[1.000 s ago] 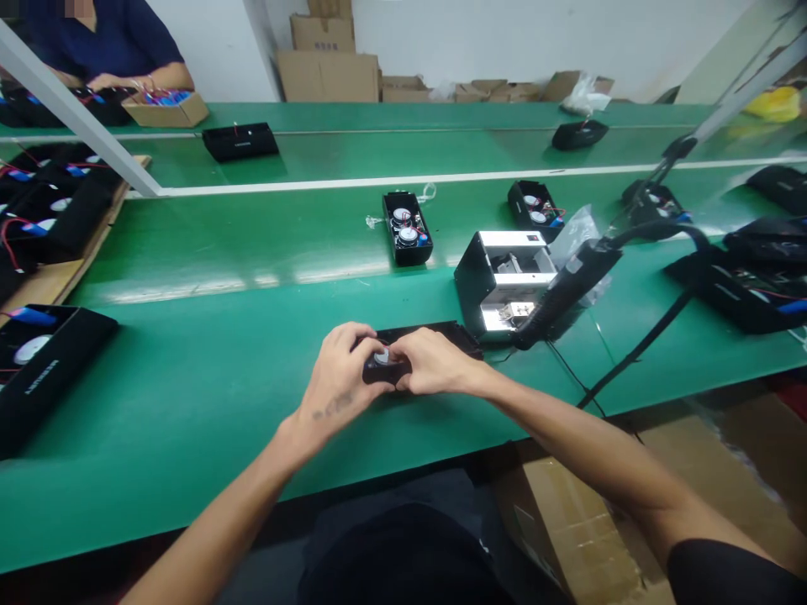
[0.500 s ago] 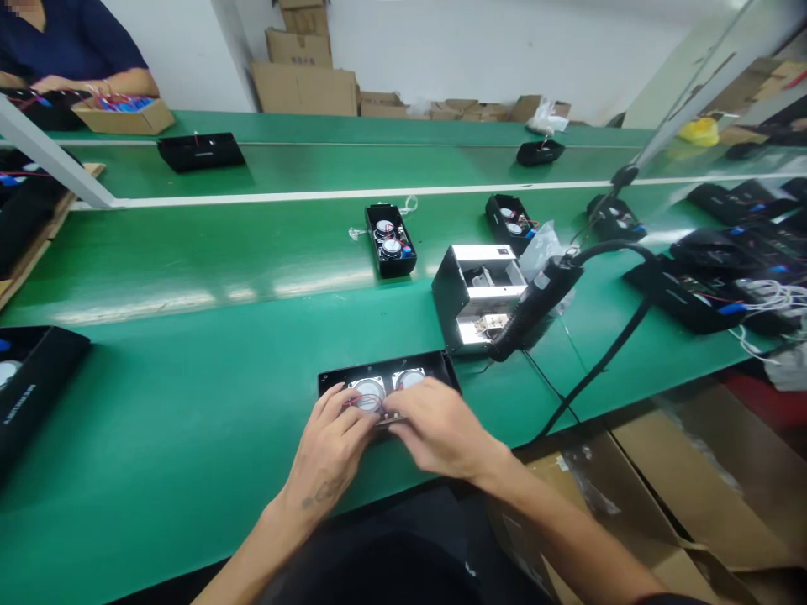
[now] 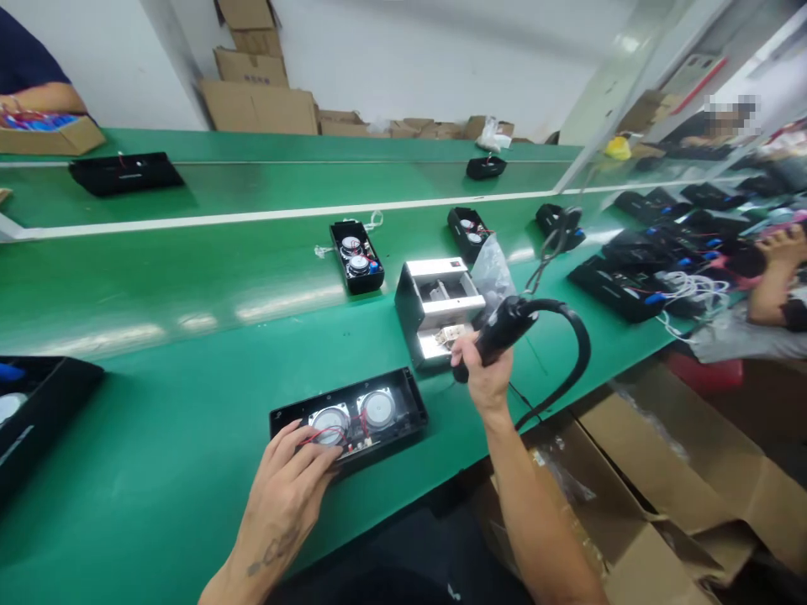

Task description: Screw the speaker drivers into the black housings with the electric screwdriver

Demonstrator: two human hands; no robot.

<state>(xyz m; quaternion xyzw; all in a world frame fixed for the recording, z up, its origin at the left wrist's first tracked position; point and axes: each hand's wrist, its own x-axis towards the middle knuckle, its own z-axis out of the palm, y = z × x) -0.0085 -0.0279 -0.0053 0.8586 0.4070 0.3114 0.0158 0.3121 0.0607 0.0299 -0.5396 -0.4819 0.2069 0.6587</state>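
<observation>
An open black speaker box [image 3: 409,412] lies in front of me on the green bench, with two round speaker drivers [image 3: 378,408] and thin red wires inside. My left hand [image 3: 293,470] is closed over the near left edge of this box, its fingertips inside by the wires and a small strip of parts; the thumb is mostly hidden. Off to the right, my right hand [image 3: 485,374] wraps around a black electric screwdriver [image 3: 504,323] that hangs from a hook with a thick cable. Just behind that hand stands a silver-and-black screw feeder [image 3: 438,307].
More speaker boxes stand farther back [image 3: 356,260] and at the left edge [image 3: 44,420]. Several others crowd the right side beside white cables [image 3: 693,290]. Open cartons [image 3: 687,470] sit below the bench at right. Co-workers are at the far left and right.
My right hand has left the speaker box and moved right onto the hanging screwdriver. The left hand stays at the box. The view has turned to the right.
</observation>
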